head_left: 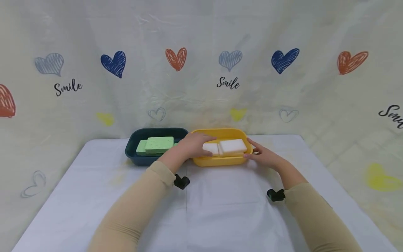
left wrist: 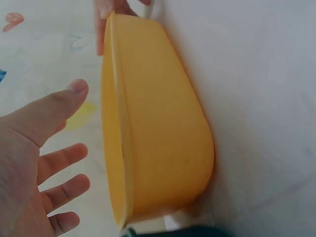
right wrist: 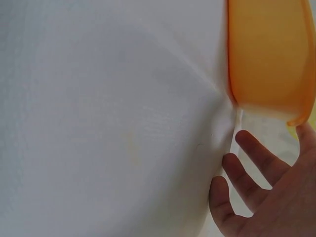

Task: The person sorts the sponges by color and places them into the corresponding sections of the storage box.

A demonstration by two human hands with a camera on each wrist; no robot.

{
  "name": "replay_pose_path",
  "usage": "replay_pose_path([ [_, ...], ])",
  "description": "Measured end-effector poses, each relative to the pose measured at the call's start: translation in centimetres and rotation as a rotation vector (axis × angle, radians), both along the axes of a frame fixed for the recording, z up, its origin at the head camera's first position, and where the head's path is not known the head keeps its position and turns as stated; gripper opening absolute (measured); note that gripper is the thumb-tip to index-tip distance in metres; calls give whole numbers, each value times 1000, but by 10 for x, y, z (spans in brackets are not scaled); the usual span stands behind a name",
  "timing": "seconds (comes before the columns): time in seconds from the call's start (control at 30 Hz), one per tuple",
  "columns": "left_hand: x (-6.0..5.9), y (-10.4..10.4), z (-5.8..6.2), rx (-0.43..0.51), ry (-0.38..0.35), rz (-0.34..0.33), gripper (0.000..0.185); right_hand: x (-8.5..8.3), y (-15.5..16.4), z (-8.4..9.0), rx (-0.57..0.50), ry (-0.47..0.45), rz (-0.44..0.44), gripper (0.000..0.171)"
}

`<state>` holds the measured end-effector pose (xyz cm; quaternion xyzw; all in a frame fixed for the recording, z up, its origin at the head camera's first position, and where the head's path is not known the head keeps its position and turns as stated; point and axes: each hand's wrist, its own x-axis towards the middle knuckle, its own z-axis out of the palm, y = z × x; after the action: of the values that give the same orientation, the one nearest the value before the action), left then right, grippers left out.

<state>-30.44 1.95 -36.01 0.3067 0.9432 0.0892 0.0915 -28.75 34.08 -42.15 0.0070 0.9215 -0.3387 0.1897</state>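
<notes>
A yellow plastic tub [head_left: 220, 161] stands at the back of the table, holding white sponge-like blocks [head_left: 233, 145]. My left hand [head_left: 196, 144] reaches over its left end with fingers spread, near the white blocks. In the left wrist view the left hand [left wrist: 29, 163] has nothing between its thumb and fingers. At the tub's right end is my right hand [head_left: 263, 156], its spread fingers about the corner. The right wrist view has one finger of the right hand [right wrist: 276, 192] touching the rim, the others apart from the wall.
A dark teal tub [head_left: 140, 161] with green sponges [head_left: 160, 144] stands directly left of the yellow one. White cloth covers the table [head_left: 226, 210]. Behind the table hangs a pale curtain [head_left: 201, 98] printed with hearts and words.
</notes>
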Motion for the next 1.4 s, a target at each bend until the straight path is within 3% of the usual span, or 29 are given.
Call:
replay_pose_path([
  [0.53, 33, -79, 11, 72, -7, 24, 69, -1, 15, 1, 29, 12, 3, 102],
  [0.73, 49, -111, 9, 68, -7, 45, 68, -2, 15, 2, 28, 10, 8, 102],
  [0.97, 78, -154, 0, 68, 15, 36, 64, -3, 12, 0, 20, 1, 4, 102],
  [1.07, 92, -172, -6, 57, 1, 64, 63, -4, 10, -2, 17, 0, 3, 102],
  [1.23, 115, -196, -15, 67, -49, 123, 62, -4, 6, -3, 7, -10, 4, 103],
  [1.4, 137, -214, -23, 80, -163, 193, 66, -4, 2, -3, -1, -10, 20, 102],
])
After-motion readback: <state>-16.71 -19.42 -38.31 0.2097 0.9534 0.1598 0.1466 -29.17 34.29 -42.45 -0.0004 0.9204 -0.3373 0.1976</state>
